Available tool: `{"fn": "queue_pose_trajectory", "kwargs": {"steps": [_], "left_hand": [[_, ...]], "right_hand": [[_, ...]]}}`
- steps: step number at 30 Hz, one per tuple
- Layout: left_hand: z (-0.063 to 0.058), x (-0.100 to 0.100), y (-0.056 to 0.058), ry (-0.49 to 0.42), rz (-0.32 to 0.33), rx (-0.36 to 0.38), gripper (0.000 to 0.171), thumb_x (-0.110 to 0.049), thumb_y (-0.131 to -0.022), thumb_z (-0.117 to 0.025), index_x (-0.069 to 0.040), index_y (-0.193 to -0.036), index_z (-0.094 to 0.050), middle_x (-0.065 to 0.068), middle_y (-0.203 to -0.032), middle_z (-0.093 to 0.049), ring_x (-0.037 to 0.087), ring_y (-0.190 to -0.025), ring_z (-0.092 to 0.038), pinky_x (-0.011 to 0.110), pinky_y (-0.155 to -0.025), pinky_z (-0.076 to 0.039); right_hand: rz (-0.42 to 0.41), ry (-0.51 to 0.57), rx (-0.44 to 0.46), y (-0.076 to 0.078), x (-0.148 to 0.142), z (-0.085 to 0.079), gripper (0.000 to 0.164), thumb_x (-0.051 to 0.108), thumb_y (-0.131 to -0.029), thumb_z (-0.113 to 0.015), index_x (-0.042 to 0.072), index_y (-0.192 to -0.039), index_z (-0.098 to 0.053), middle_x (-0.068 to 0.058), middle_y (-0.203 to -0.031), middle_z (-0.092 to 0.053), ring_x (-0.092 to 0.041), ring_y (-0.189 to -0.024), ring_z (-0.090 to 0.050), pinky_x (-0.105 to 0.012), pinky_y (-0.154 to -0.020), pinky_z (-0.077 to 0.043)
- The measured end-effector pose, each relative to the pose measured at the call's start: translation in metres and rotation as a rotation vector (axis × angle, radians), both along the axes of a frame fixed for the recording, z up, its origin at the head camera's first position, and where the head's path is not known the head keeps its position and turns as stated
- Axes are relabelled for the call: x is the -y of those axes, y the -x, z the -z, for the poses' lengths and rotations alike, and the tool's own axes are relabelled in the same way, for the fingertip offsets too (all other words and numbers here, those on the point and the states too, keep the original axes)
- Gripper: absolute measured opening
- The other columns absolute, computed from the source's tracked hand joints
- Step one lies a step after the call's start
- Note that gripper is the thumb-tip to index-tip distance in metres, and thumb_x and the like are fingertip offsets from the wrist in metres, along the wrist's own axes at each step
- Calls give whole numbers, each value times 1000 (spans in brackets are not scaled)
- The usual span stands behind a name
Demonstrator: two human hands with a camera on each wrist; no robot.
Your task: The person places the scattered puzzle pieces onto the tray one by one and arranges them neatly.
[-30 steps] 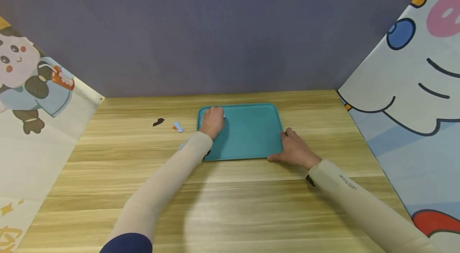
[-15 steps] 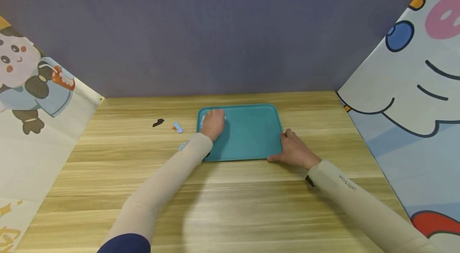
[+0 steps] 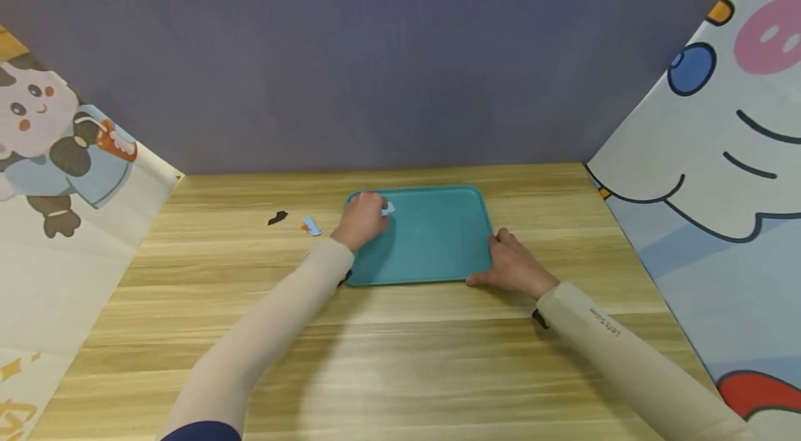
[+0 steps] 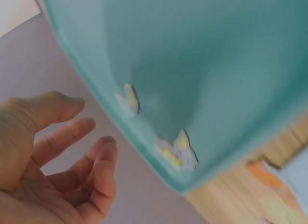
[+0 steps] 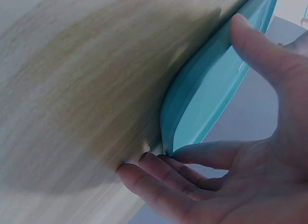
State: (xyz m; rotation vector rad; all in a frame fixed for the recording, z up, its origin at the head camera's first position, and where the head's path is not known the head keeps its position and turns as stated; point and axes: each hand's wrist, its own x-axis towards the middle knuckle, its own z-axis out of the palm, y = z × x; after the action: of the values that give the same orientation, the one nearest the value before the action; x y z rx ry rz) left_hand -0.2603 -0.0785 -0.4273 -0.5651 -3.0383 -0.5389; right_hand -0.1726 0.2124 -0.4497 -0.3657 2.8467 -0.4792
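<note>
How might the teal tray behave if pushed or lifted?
The tray looks stiff: its rim shows no bend where the right hand touches it. Lying low and flat, it would probably slide rather than tip. Small pieces inside could shift if tilted.

Your head view is moderately lit, the wall (image 3: 400, 58) dim across the top, a pale sheen on the table (image 3: 388, 371) at lower centre beside a soft shadow. Your left wrist view looks hazy, the tray (image 4: 231, 55) shadowed mid-frame, the lower right blurred. Your right wrist view has broad shadow left of centre.
</note>
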Motion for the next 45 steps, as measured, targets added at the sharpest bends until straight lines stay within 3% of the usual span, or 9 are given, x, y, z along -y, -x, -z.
{"fn": "queue_pose_trajectory", "kwargs": {"steps": [9, 14, 23, 30, 37, 40, 45], "left_hand": [[-13, 37, -11, -44, -42, -16, 26, -23, -86, -69, -4, -104, -72, 12, -106, -67, 27, -92, -62, 40, -74, -51], [-18, 58, -17, -83, -48, -9, 26, -19, -86, -70, -1, -104, -71, 16, -105, -65, 28, -90, -61, 41, -74, -51], [-23, 93, -23, -58, -94, -51, 20, -12, -85, -70, -5, -103, -72, 16, -101, -66, 30, -91, -62, 44, -74, -50], [-17, 115, -27, -52, -129, -22, 25, -5, -83, -70, 0, -107, -68, 19, -101, -66, 32, -89, -62, 45, -73, -51], [-7, 125, -30, -57, -201, 84, 35, -10, -83, -71, 10, -110, -62, 24, -99, -65, 34, -87, -63, 46, -77, -50], [-2, 128, -30, -33, -246, 123, 29, -14, -84, -70, 11, -99, -65, 23, -94, -65, 35, -85, -61, 46, -76, -49], [10, 131, -24, 20, -268, 167, 28, -24, -87, -68, 2, -78, -68, 12, -73, -64, 22, -62, -54, 36, -57, -46]], "right_hand": [[7, 0, 3, -1, 2, -1, 109, 54, -69, -78, -21, -133, -32, -31, -121, -40, -41, -109, -45, -50, -92, -40], [6, 2, 2, 0, 1, 0, 109, 54, -69, -78, -21, -133, -32, -31, -121, -40, -41, -109, -45, -50, -92, -40], [21, 22, 6, 0, 1, 1, 111, 54, -68, -79, -21, -134, -31, -32, -123, -39, -42, -112, -43, -52, -93, -39], [16, 21, 0, 0, 1, 3, 111, 54, -68, -79, -21, -134, -32, -32, -123, -39, -43, -112, -43, -52, -93, -39], [16, 20, 4, 0, 0, 3, 111, 55, -68, -78, -21, -134, -32, -32, -123, -40, -43, -112, -42, -52, -94, -38], [14, 17, 6, 0, 1, 3, 111, 56, -68, -78, -21, -134, -31, -32, -123, -40, -43, -112, -43, -52, -93, -39], [4, 7, 5, 0, 1, 2, 110, 55, -69, -78, -21, -134, -31, -31, -121, -40, -42, -110, -45, -51, -91, -41]]}}
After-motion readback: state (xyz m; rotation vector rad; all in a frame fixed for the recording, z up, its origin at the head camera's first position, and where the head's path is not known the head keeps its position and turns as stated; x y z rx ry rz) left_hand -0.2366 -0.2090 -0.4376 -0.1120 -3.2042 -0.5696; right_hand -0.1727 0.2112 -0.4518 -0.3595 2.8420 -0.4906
